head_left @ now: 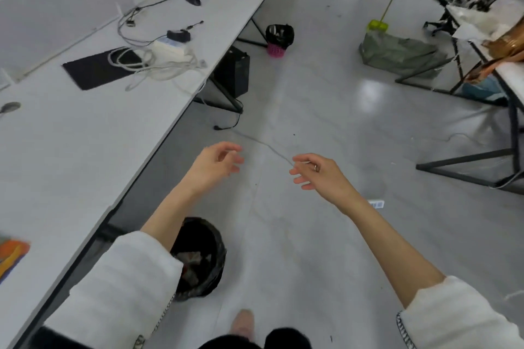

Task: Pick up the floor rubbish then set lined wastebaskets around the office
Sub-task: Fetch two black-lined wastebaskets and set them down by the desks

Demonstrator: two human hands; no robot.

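Observation:
A wastebasket (202,256) lined with a black bag stands on the floor beside the desk, under my left forearm, with some rubbish inside. A second lined basket (279,38), pink at the base, stands farther up the aisle by the desk's end. My left hand (217,163) hangs over the floor with fingers apart and nothing in it. My right hand (317,174) is also spread and empty. A small white paper scrap (376,204) lies on the floor just right of my right wrist.
A long white desk (71,150) with cables, a mouse and a black mat runs along the left. A green-handled dustpan (378,26) stands over a grey-green bag (397,55) up the aisle. Black desk legs (465,164) and chairs stand at right. A thin cable (263,144) crosses the floor.

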